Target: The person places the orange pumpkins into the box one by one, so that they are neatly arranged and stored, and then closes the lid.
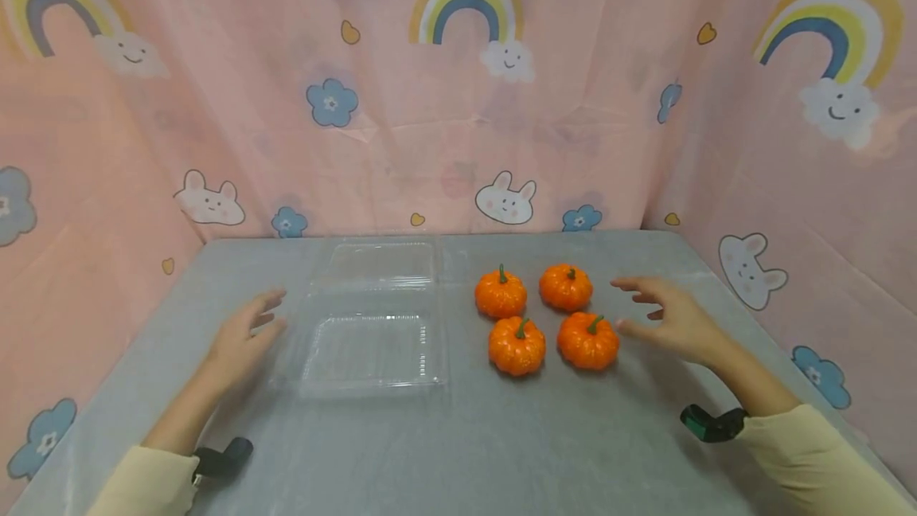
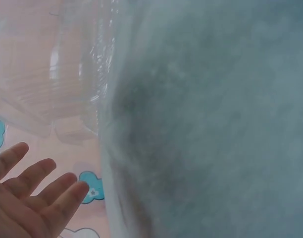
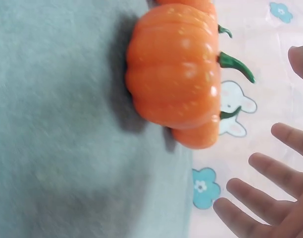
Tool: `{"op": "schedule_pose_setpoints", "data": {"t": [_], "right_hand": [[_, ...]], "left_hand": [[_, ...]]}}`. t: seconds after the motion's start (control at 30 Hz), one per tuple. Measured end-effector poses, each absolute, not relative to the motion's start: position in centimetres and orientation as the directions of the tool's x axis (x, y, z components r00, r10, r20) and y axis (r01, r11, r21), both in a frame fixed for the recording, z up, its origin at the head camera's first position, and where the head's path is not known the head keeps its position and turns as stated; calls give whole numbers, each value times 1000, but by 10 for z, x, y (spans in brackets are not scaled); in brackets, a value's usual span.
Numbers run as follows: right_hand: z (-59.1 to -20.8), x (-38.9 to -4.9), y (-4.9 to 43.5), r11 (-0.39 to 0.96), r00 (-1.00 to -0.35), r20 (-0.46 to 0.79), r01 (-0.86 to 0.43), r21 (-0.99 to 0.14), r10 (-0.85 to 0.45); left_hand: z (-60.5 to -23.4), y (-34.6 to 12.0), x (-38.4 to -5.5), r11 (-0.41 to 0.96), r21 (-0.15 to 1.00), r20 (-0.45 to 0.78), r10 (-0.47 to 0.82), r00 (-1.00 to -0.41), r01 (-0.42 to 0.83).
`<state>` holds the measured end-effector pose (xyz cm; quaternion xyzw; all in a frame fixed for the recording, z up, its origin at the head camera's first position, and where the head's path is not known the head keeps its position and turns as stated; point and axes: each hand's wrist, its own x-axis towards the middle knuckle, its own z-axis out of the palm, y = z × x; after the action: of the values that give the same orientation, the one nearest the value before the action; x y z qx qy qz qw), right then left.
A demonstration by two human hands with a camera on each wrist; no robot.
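Observation:
My left hand [image 1: 245, 339] hovers just left of a clear plastic clamshell box [image 1: 365, 382], its fingers spread and holding nothing. The box lies open, lid part at the back, and shows side-on in the left wrist view. Right of it sit several small orange pumpkins with green stems: a back-left pumpkin [image 1: 500, 295], a back-right pumpkin [image 1: 566, 288], a front-left pumpkin [image 1: 517, 347] and a front-right pumpkin [image 1: 587, 342]. Beside the front-right one is my right hand [image 1: 673, 320], fingers apart and nothing in them. That pumpkin looms large in the right wrist view.
A grey cloth-like surface covers the table [image 1: 501, 452]. Pink curtain [image 1: 430, 150] printed with rainbows, rabbits and flowers hangs along the back and both sides. Each wrist carries a dark strapped-on device, such as the left device [image 1: 225, 459].

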<state>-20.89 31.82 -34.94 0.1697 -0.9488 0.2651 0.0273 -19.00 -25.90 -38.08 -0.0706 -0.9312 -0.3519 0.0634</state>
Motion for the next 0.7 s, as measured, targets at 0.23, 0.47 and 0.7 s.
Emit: {"op": "schedule_pose_setpoints", "data": {"t": [0.23,0.47,0.7], "right_hand": [[-362,-211,311,795,-950,92,-300,-527,-298],[-370,-210,306,781,-952,51,-277,-559,-301],[-374,-209,303,759,-942,53,-300,-578,-332]], "left_hand": [[-386,-254,-187,689,713,104,75,-992,127],[-387,-250,-185,627,771,69,90,-994,110],[-388,-248,-185,576,812,45,94,-995,91]]}}
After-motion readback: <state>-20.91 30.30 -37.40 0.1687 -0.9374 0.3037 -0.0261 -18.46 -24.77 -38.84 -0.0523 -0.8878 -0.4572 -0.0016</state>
